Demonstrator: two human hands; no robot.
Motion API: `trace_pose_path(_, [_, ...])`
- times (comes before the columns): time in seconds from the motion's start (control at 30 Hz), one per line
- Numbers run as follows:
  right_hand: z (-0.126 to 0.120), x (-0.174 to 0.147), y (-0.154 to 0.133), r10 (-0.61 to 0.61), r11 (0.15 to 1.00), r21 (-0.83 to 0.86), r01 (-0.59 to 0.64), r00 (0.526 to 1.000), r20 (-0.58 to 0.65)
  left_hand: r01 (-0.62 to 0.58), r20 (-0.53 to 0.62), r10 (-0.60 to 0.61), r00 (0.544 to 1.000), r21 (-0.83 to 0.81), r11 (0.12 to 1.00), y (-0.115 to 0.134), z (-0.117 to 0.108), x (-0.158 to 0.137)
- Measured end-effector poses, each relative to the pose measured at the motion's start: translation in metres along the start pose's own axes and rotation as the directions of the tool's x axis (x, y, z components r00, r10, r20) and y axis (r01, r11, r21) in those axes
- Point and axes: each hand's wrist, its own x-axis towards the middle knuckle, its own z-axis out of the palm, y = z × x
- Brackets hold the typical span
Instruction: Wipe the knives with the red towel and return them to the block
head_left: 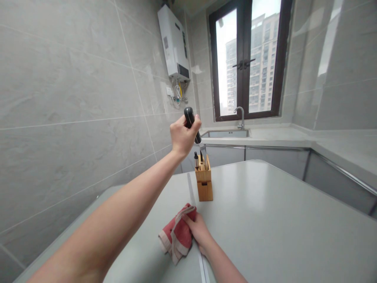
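Observation:
My left hand is closed around the black handle of a knife, raised over the table. The knife slants down, with its blade pointing at the top of a wooden knife block; how much of it is inside a slot I cannot tell. Beside the blade, another black-handled tool stands upright in the block. Lower down, my right hand grips a red cloth with pale edging, bunched up and hanging just in front of the block.
The block stands on a pale, glossy table with a seam down it. Beyond lie a counter, a sink and a faucet under a window. A white water heater hangs on the left wall.

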Motion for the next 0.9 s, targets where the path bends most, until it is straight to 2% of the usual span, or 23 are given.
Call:
trace_pose_path(0.23, [0.000, -0.001, 0.000, -0.002, 1.000, -0.023, 0.002, 1.000, 0.006, 0.025, 0.041, -0.025, 0.999, 0.016, 1.000, -0.008, 0.009, -0.007])
trace_pose_path(0.43, [0.000, 0.000, 0.000, -0.011, 1.000, -0.029, 0.011, 1.000, 0.001, 0.060, 0.131, -0.077, 0.988, 0.132, 0.989, -0.014, 0.021, -0.023])
trace_pose_path(0.53, [0.000, -0.001, -0.002, -0.010, 0.999, -0.051, 0.010, 1.000, 0.003, 0.064, 0.247, -0.118, 0.962, 0.219, 0.974, -0.016, 0.028, -0.032])
trace_pose_path(0.63, [0.000, -0.002, -0.003, 0.001, 0.999, -0.051, 0.000, 1.000, 0.012, 0.073, 0.357, -0.183, 0.916, 0.301, 0.951, -0.022, 0.035, -0.043])
trace_pose_path(0.8, [0.001, -0.002, -0.002, -0.001, 1.000, -0.004, 0.001, 1.000, 0.025, 0.113, 0.406, -0.287, 0.867, 0.402, 0.909, -0.040, 0.046, -0.060])
trace_pose_path(0.9, [0.000, 0.000, 0.000, 0.010, 1.000, -0.005, -0.010, 1.000, 0.014, 0.077, 0.447, -0.302, 0.842, 0.453, 0.888, -0.045, 0.049, -0.065])
